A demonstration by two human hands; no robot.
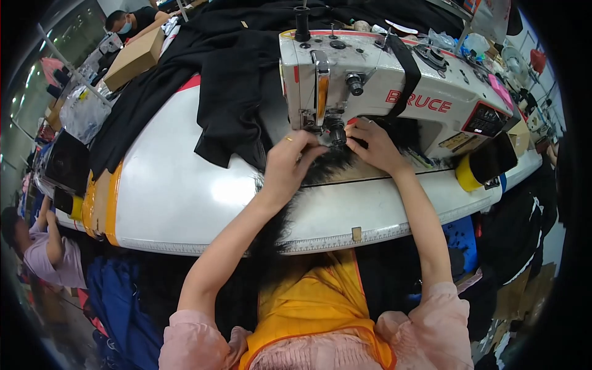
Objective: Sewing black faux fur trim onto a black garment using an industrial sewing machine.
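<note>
We saw black furry strip (pixel 320 169), shaggy, under sewing machine (pixel 382 86) needle; left hand (pixel 290 163) and right hand (pixel 373 145) pressed it flat, fingers together.

bare white table (pixel 179 197) along its front-left edge, black fabric heap (pixel 228 80) covering the back, sewing machine (pixel 394 86) blocking the right

Fur piece (pixel 320 169) under sewing machine (pixel 394 92)

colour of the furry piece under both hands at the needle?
Black furry strip, clearest in the head view.
</note>
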